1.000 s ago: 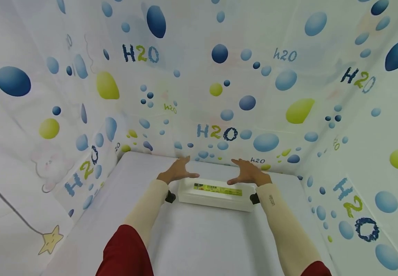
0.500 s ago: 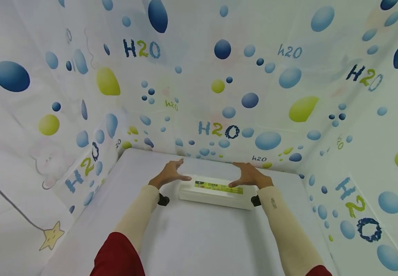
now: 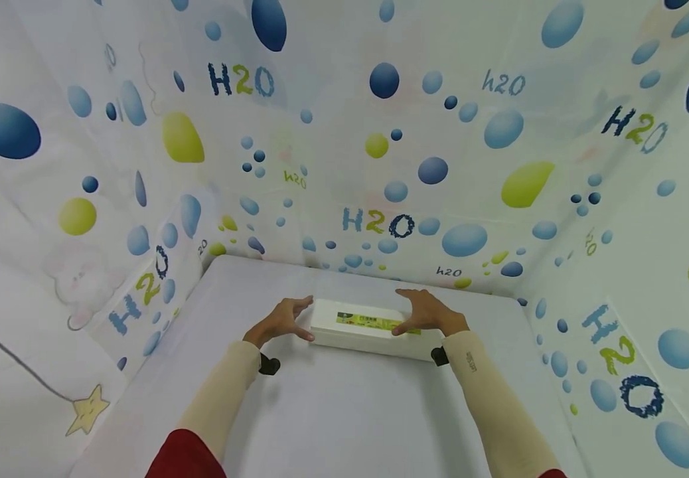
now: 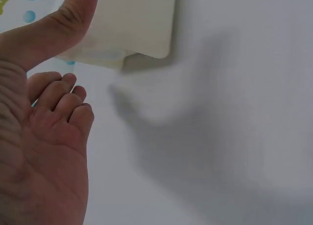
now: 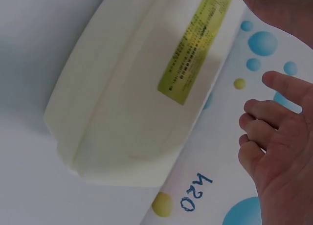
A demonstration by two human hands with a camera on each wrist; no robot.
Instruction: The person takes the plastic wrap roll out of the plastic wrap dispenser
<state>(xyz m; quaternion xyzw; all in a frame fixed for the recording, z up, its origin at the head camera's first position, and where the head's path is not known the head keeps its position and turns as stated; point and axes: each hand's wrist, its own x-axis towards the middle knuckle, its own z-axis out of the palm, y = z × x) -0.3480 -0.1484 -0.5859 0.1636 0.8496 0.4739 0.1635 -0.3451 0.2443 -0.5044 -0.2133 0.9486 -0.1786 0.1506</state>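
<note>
A long white plastic box (image 3: 350, 338) with a yellow-green printed label (image 3: 365, 321) lies lengthwise across the white table. At its left end is my left hand (image 3: 279, 322), thumb toward the front corner and fingers spread toward the back. The left wrist view shows the thumb overlapping the end of the box (image 4: 132, 24), with the other fingers below it and apart from the box. My right hand (image 3: 431, 312) hovers over the right part, its thumb overlapping the label in the head view. In the right wrist view, the right hand's fingers (image 5: 264, 120) are relaxed beside the box (image 5: 132, 122) and hold nothing.
White sheeting (image 3: 320, 133) printed with blue and green drops and H2O lettering rises behind the table and along both sides. The white tabletop (image 3: 350, 418) stretches in front of the box. A dark wrist camera (image 3: 269, 365) sits under the left wrist, another (image 3: 440, 356) under the right.
My left hand has moved left and down, from above the box to its left end. The right hand has dipped slightly over the right part. The box lies in the same place.
</note>
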